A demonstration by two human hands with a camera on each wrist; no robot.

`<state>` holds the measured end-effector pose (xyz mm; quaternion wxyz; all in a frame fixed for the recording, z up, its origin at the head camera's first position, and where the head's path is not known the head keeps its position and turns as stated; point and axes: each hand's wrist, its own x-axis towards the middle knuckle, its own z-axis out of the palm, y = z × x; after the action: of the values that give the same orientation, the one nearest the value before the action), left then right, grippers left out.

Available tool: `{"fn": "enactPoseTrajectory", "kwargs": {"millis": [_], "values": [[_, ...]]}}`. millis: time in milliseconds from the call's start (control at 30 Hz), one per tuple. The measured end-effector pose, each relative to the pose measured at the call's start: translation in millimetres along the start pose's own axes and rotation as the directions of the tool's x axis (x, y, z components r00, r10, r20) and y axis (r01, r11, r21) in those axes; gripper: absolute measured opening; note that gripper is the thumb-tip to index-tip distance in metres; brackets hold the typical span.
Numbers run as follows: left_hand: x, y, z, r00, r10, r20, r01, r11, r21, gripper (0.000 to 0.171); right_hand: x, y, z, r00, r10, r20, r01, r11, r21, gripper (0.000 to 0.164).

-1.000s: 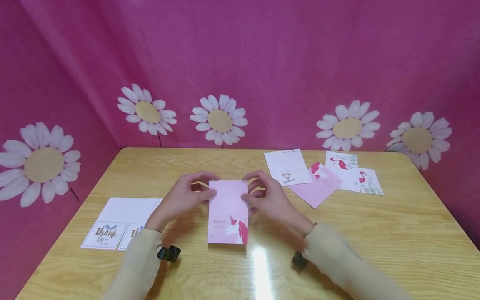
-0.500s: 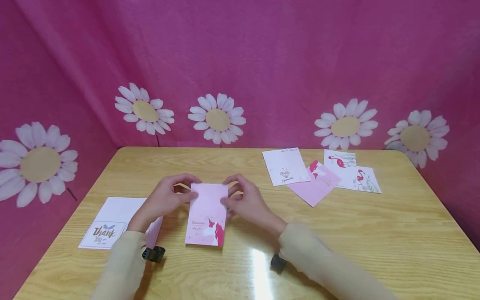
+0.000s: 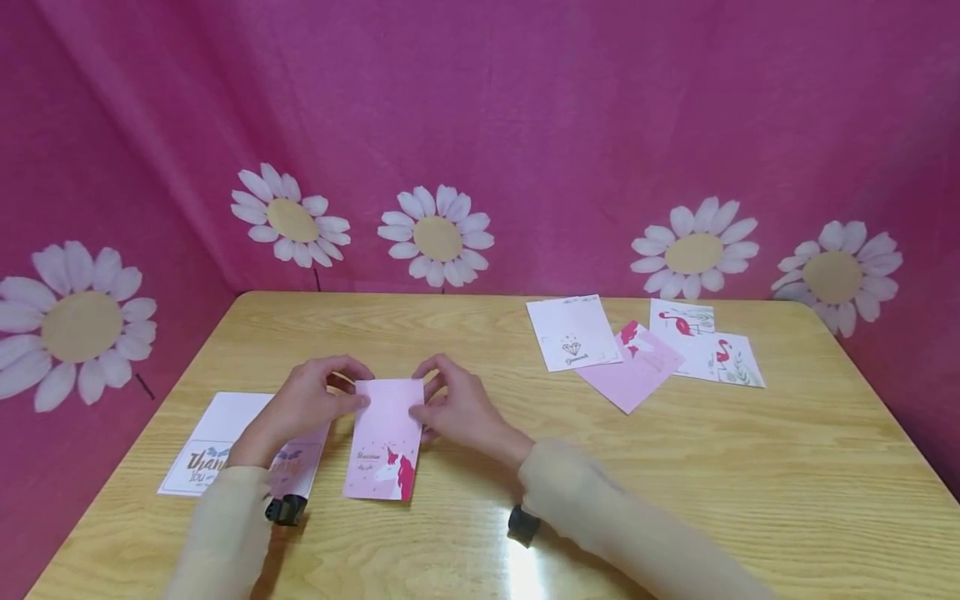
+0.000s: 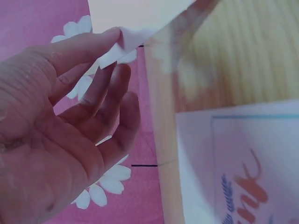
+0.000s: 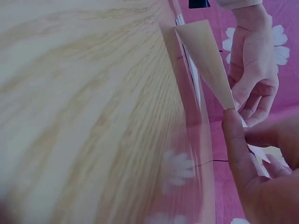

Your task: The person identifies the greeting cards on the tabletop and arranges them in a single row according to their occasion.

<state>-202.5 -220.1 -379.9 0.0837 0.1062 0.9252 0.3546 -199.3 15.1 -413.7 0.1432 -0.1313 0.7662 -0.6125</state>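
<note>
Between my two hands is a pink unicorn card point(image 3: 386, 425), held upright facing the head camera, its lower edge close to the tabletop. My left hand point(image 3: 303, 404) pinches the card's left edge near the top, thumb in front. On the opposite edge, my right hand point(image 3: 465, 408) pinches it at about the same height. In the left wrist view the left thumb presses on a corner of the card point(image 4: 135, 39). The right wrist view has the card point(image 5: 205, 56) at a steep angle. White "Thank you" cards point(image 3: 213, 421) lie partly hidden under my left forearm.
At the back right of the wooden table point(image 3: 675, 500) lie a white diamond card point(image 3: 573, 329), another pink unicorn card point(image 3: 630, 371) and white flamingo cards point(image 3: 738, 358), partly overlapping. A pink curtain point(image 3: 525, 125) with daisies hangs behind the table.
Both hands have carried the pink unicorn card to the left and slightly nearer, beside the "Thank you" cards. The grip on it looks the same, and the cards on the table have stayed put.
</note>
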Motion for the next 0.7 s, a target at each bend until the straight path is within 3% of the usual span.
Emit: {"fn": "enactPoseTrajectory", "kwargs": {"millis": [133, 333, 567, 700], "values": [[0.5, -4.6, 0.4, 1.000, 0.006, -0.008, -0.005, 1.000, 0.030, 0.023, 4, -1, 6, 1.000, -0.015, 0.011, 0.016, 0.994, -0.109, 0.037], [3.8, -14.9, 3.2, 1.000, -0.015, -0.022, 0.017, 0.995, 0.094, 0.021, 12, -2, 13, 0.999, -0.036, 0.030, 0.043, 0.959, -0.282, 0.035], [-0.8, -21.4, 0.1, 0.999, 0.037, 0.011, -0.038, 0.981, 0.191, 0.041, 17, 0, 21, 0.998, -0.034, 0.051, 0.049, 0.942, -0.331, 0.035], [-5.9, -22.8, -3.3, 0.998, 0.020, 0.059, -0.034, 0.971, 0.237, 0.054, 17, -1, 23, 0.999, -0.029, 0.046, 0.042, 0.942, -0.333, 0.036]]}}
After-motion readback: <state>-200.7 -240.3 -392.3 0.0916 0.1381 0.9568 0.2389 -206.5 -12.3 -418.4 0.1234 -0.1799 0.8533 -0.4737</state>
